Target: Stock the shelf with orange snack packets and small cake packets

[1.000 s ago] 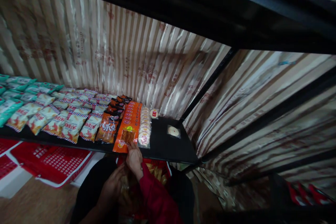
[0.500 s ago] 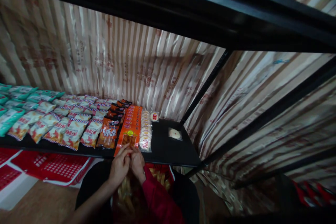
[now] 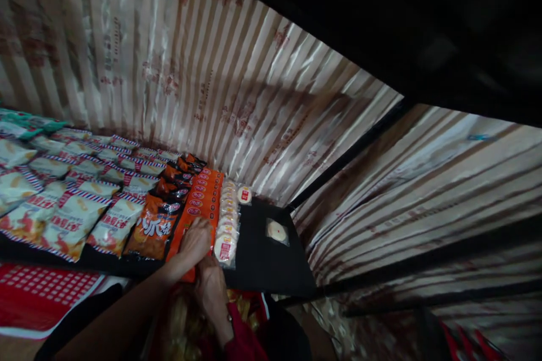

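Note:
My left hand (image 3: 197,241) lies over the near part of a row of overlapping orange snack packets (image 3: 203,192) on a black shelf. Its fingers are curled down onto the front packet, and the fingertips are mostly hidden. Just below, at the shelf's front edge, my right hand (image 3: 212,287) is beside the packet's near end; its fingers are dim and partly covered. Right of the orange row stands a line of round white crackers (image 3: 226,245) in clear wrappers. Brown-orange chip bags (image 3: 150,231) border the row on the left.
White snack bags (image 3: 76,220) fill the shelf's left side, with green bags (image 3: 31,124) beyond. A single wrapped cracker (image 3: 277,231) lies on the black shelf (image 3: 262,262) at right. Below are a red basket (image 3: 46,293) and a container of yellowish packets (image 3: 182,321). Dark shelf posts (image 3: 347,163) rise at right.
My left hand has moved farther up onto the orange packets, while my right hand stays lower at the shelf edge. The hands have parted slightly. The view has tilted and come closer.

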